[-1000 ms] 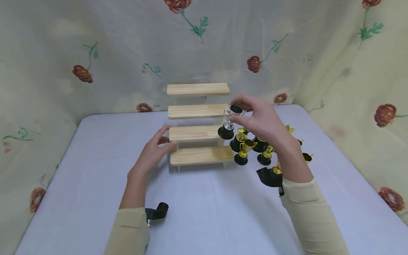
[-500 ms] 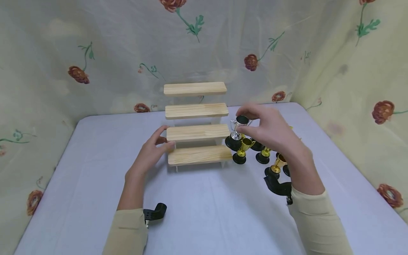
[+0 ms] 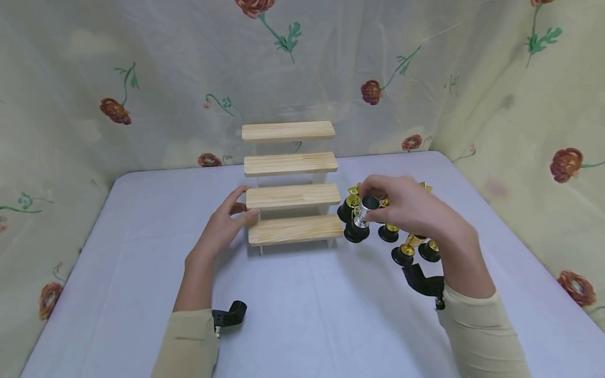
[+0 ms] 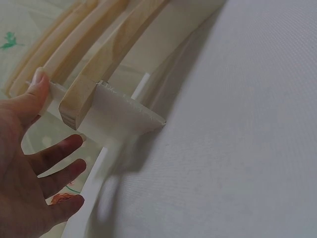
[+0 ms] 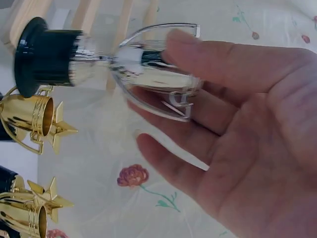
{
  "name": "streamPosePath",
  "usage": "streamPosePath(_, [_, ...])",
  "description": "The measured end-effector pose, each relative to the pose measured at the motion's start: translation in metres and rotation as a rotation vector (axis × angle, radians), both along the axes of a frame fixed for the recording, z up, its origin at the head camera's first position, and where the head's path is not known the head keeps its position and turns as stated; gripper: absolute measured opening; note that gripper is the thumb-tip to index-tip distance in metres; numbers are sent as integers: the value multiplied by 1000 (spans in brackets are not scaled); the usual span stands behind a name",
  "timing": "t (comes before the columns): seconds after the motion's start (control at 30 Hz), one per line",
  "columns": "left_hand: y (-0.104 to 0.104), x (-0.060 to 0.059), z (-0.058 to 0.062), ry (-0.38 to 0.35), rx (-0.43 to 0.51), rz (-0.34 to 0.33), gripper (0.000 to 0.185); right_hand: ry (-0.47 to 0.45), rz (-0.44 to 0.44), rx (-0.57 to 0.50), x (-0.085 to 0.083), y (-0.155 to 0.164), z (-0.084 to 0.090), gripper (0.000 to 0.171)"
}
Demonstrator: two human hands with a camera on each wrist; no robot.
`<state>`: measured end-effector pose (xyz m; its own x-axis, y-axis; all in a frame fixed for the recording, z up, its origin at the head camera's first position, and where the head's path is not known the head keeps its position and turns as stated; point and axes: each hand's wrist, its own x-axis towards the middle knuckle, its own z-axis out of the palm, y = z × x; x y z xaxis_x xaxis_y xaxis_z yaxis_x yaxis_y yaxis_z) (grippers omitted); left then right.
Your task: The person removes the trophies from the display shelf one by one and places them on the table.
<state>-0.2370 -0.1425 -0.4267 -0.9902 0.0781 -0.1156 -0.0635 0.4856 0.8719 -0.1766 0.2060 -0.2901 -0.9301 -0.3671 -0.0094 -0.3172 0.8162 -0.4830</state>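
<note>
My right hand (image 3: pixel 402 207) pinches a small silver trophy (image 3: pixel 363 212) by its two-handled cup, thumb on one side and fingers on the other. The trophy's black base points away from the palm in the right wrist view. In the head view it overlaps a gold trophy beside the shelf's lowest tier. My left hand (image 3: pixel 222 226) holds the left end of a stepped wooden shelf (image 3: pixel 293 197), thumb and index finger at the second tier from the bottom. The other fingers (image 4: pixel 59 178) spread loosely off the shelf in the left wrist view.
Several gold trophies (image 3: pixel 404 254) with black bases stand right of the shelf, partly hidden by my right hand and forearm; some carry stars (image 5: pixel 52 196). A white cloth (image 3: pixel 302 315) covers the table. A floral curtain (image 3: pixel 179 63) hangs close behind the shelf.
My right hand has carried the silver trophy down and to the right, from beside the upper tiers to level with the lowest. My left hand keeps its place on the shelf.
</note>
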Motion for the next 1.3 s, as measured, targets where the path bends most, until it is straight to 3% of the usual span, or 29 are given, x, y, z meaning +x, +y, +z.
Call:
streamPosePath(0.2, [0, 0, 1, 8, -9, -9, 66, -27, 35, 108, -1, 3, -6, 26])
streamPosePath(0.57, [0, -1, 0, 17, -4, -15, 67, -107, 0, 205, -2, 7, -22, 26])
streamPosePath(1.0, [1, -1, -1, 16, -2, -8, 66, -256, -27, 229, -6, 9, -43, 31])
streamPosePath(1.3, [-1, -2, -1, 18, 0, -4, 66, -248, -7, 224, -9, 10, -49, 33])
